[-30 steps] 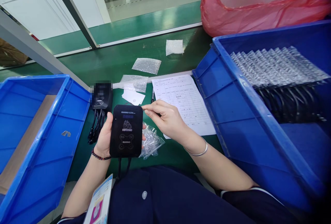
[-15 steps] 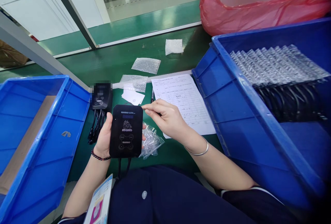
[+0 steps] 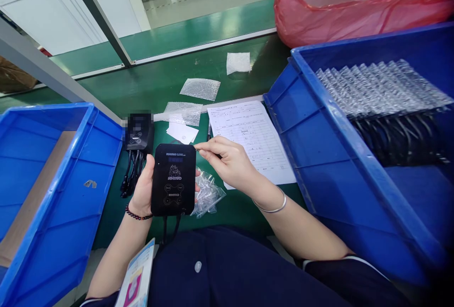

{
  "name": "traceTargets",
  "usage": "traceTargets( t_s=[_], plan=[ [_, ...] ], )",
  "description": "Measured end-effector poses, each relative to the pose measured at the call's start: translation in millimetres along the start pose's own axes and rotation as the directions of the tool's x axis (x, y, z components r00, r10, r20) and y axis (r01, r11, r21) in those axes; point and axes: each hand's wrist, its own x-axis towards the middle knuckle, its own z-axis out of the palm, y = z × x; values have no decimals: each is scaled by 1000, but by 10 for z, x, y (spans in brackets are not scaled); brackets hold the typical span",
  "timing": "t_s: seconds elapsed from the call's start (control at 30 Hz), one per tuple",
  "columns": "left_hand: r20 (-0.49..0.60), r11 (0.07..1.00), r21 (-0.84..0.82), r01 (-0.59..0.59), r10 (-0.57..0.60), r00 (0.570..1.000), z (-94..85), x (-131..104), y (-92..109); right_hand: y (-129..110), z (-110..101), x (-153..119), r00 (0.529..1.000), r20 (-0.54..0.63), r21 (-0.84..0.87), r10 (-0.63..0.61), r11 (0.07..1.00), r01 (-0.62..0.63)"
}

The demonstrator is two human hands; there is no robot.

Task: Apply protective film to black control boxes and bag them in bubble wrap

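My left hand [image 3: 142, 192] is wrapped around a flat black controller [image 3: 173, 172] with rounded corners, white RHINO lettering and several touch buttons on its face. Black cables hang from its lower edge. At the controller's upper right corner, my right hand [image 3: 232, 161] pinches with thumb and index finger; whatever is between the fingertips is too small to make out. Just behind my left hand lies a second black controller [image 3: 141, 132] with bundled black cables. Clear plastic bags [image 3: 209, 193] lie in a heap on the green table right of the held controller.
Blue bins stand on both sides: the left bin [image 3: 88, 170] has cardboard inside, the right bin [image 3: 301, 122] has bubble-wrapped items with black cables. A printed form [image 3: 255, 141], pen [image 3: 209, 131], white slips [image 3: 182, 132] and bubble-wrap pieces [image 3: 200, 89] lie ahead. Behind is a red plastic bag [image 3: 319, 18].
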Motion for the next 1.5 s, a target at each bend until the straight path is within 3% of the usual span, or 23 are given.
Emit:
traceTargets(
  t_s=[0.57,1.5],
  plan=[
    [-51,999,38,-12,14,999,17,14,-10,-5,3,-1,1000,9,-33,3,999,-2],
    [-38,999,32,-1,2,999,31,32,24,29,-22,29,1000,21,-37,8,999,-7]
  ],
)
